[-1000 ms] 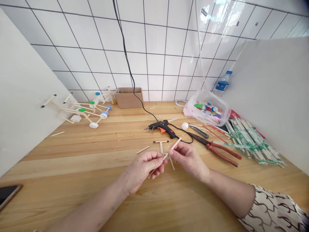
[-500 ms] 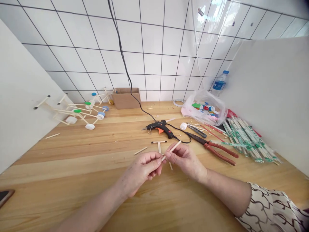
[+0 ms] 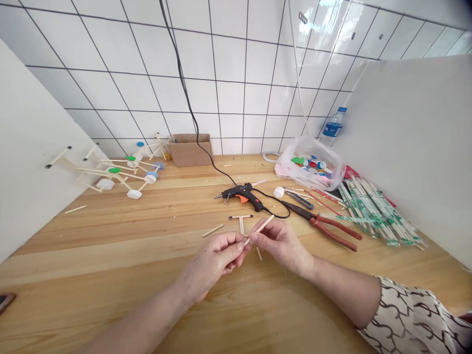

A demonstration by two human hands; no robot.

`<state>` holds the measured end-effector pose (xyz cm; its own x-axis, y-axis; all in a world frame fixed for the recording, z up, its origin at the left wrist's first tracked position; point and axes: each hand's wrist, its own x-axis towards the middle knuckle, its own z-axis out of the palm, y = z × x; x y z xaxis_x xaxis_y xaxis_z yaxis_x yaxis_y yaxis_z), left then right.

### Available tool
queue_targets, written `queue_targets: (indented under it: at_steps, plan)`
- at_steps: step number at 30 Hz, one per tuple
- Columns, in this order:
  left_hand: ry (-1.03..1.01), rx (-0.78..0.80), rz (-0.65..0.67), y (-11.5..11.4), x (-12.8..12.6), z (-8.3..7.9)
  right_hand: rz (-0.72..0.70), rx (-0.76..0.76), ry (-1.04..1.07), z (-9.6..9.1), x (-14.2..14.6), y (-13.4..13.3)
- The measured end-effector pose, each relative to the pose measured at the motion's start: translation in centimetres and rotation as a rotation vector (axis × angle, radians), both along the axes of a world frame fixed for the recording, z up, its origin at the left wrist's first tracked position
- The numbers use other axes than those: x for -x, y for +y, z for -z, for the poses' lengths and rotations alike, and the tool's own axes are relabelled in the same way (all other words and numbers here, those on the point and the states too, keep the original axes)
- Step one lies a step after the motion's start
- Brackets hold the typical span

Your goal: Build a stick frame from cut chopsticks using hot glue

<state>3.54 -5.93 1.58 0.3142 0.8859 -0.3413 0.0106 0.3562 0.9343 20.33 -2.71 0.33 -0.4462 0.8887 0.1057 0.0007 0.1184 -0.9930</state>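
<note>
Over the middle of the wooden table, my left hand and my right hand meet, both pinching one thin wooden stick. The stick slants up to the right past my right fingers. Just behind the hands lies a T-shaped stick piece, and a loose short stick rests to its left. A black and orange glue gun lies further back, its cord running up the tiled wall.
Red-handled pliers and a bundle of wrapped chopsticks lie at right. A plastic bag of bottle caps, a water bottle and a cardboard box stand at the back. Stick-and-cap models sit at left.
Both hands keep their pinch on the stick and have drawn slightly closer together. The view has shifted a little, so everything sits somewhat further left.
</note>
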Motion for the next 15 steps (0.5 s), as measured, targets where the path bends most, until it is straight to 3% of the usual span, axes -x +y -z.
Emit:
queue_targets:
  at_steps: [3, 6, 7, 9, 12, 15]
  plan:
    - [-0.018, -0.007, -0.011, 0.0, 0.1, 0.1, -0.063, -0.036, -0.066, -0.4, -0.4, 0.4]
    - [-0.041, -0.002, -0.039, 0.1, 0.2, 0.3, -0.08, -0.19, -0.339, -1.3, -1.8, 2.2]
    - [-0.049, 0.002, -0.057, 0.1, 0.2, 0.3, -0.011, -0.277, -0.495, -1.7, -2.5, 3.1]
    - [-0.068, 0.009, -0.104, 0.3, 0.4, 0.5, 0.264, -0.395, -0.858, -2.5, -4.2, 5.2]
    - [-0.109, 0.006, -0.165, 0.6, 0.6, 0.7, 0.427, -0.39, -1.011, -3.2, -7.0, 8.5]
    - [-0.144, 0.003, -0.2, 0.9, 0.7, 0.8, 0.527, -0.342, -1.152, -2.8, -9.4, 10.7]
